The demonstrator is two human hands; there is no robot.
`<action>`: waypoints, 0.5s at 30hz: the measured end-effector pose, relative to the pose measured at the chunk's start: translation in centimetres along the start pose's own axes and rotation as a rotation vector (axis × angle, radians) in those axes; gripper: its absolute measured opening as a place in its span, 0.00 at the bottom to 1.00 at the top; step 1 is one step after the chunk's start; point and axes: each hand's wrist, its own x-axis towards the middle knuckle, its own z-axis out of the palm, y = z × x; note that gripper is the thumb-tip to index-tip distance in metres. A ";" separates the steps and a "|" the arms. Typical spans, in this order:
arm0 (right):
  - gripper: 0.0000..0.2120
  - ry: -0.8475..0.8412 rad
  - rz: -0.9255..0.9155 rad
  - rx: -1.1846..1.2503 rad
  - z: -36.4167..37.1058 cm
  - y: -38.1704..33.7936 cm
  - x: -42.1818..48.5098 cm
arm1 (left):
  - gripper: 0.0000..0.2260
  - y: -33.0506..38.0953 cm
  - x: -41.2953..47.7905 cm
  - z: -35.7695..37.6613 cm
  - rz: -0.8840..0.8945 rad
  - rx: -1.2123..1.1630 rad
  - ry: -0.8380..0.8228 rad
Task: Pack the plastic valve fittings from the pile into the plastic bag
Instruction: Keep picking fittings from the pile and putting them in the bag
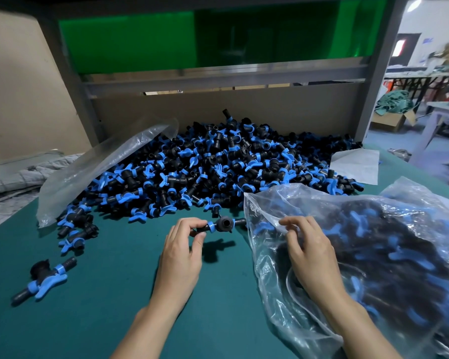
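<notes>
Just left of the bag (373, 216), fingers (189, 224) of the left hand (182, 252) pinched a fitting (222, 224), its long axis aimed rightward at the mouth the right hand (309, 252) gripped open.

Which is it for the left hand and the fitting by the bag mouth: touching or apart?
Touching. The head view shows the left hand pinching one end of the valve fitting between thumb and fingertips.

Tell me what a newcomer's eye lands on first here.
The big pile of black-and-blue valve fittings at the back of the green table grabs attention first. Next, the clear plastic bag on the right, already holding many fittings. Between them, the left hand pinches one fitting while the right hand holds the bag's mouth.
</notes>
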 end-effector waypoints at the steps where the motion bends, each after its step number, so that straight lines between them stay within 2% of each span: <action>1: 0.09 0.005 -0.001 -0.001 0.0 0.0 0.0 | 0.09 0.0 0.0 0.0 -0.010 -0.003 -0.002; 9: 0.09 -0.001 -0.002 -0.001 0.1 0.0 0.0 | 0.06 0.2 0.3 -0.1 -0.245 -0.197 0.057; 15: 0.09 -0.008 0.002 0.002 -0.1 -0.1 0.0 | 0.07 0.3 0.5 -0.1 -0.337 -0.286 0.078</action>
